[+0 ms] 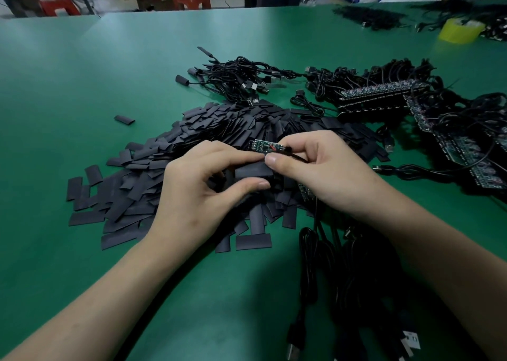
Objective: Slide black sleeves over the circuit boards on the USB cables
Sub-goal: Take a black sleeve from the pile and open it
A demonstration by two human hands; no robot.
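Green surface (82, 92) carried heap of black sleeves (233, 125); left grip (203, 188) pinched one sleeve (253, 172); right grip (323, 171) pinched circuit board (263, 145) at cable end, board bare just above sleeve.

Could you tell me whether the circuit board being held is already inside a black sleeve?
No, the green circuit board is bare, above the black sleeve pinched by the left hand.
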